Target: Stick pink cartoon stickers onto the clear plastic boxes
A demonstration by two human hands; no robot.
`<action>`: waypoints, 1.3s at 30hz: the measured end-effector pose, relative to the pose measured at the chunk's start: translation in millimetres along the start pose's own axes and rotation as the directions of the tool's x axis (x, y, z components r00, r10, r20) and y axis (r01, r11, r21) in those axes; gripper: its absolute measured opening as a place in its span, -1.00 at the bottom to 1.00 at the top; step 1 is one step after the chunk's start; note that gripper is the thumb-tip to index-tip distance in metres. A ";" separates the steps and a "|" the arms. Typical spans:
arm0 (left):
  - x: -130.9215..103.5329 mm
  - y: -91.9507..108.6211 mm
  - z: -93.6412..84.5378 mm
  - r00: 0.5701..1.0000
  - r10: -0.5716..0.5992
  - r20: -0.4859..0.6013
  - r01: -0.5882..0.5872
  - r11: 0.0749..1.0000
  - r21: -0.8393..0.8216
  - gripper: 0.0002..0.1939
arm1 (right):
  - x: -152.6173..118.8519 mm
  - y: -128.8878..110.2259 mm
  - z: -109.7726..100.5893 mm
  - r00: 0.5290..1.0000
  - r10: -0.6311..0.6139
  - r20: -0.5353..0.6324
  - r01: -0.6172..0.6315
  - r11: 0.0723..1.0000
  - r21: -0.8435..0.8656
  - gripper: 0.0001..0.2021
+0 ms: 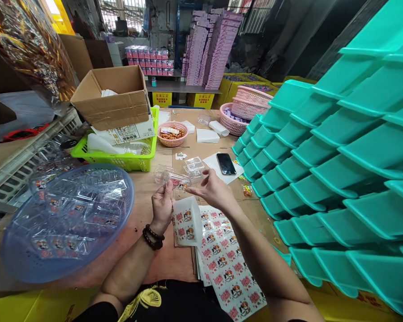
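Observation:
My left hand (162, 205), with a dark beaded bracelet at the wrist, is closed on a clear plastic box (179, 178). A small cat sticker with pink print shows on its near end. A curled sticker sheet (185, 222) hangs right beside this hand; whether its fingers also grip the sheet is hidden. From the right, my right hand (215, 191) reaches across with fingers apart, a fingertip touching the sticker end of the box. Below it lies a stack of cat sticker sheets (226, 264). More clear boxes (194, 165) rest just beyond.
A blue basket (129, 210) of stickered clear boxes is at left. Behind it stand a green crate (144, 163) and a cardboard box (114, 109). A phone (226, 164) lies on white paper. Pink baskets (173, 142) sit farther back. Stacked teal bins (325, 165) wall off the right.

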State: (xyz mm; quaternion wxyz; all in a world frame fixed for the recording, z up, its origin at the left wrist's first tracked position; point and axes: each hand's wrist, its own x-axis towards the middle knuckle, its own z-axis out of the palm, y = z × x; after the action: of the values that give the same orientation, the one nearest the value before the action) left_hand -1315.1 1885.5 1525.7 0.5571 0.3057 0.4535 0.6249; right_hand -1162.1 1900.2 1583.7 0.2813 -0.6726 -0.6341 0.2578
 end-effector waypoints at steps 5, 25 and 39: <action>-1.0 0.7 -12.0 0.990 -0.102 0.097 0.104 0.994 -0.015 -0.38 | 26.1 3.6 12.4 0.895 -0.209 0.395 0.064 0.935 0.350 -0.18; 18.5 2.3 -49.1 0.985 0.131 0.115 -0.165 0.918 0.360 -0.51 | 18.4 -7.2 39.1 0.709 -0.236 0.665 0.180 0.972 0.153 -0.75; 9.3 -12.2 -47.9 0.882 -0.258 0.395 0.191 0.961 0.201 -0.53 | -17.2 16.0 26.3 0.943 -0.257 0.213 0.208 0.951 0.227 -0.81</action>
State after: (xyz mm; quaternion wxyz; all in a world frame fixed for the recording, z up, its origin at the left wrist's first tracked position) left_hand -1354.3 1883.4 1494.2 0.6843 0.4198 0.4037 0.4387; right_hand -1170.3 1883.8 1553.6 0.2977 -0.5245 -0.7093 0.3648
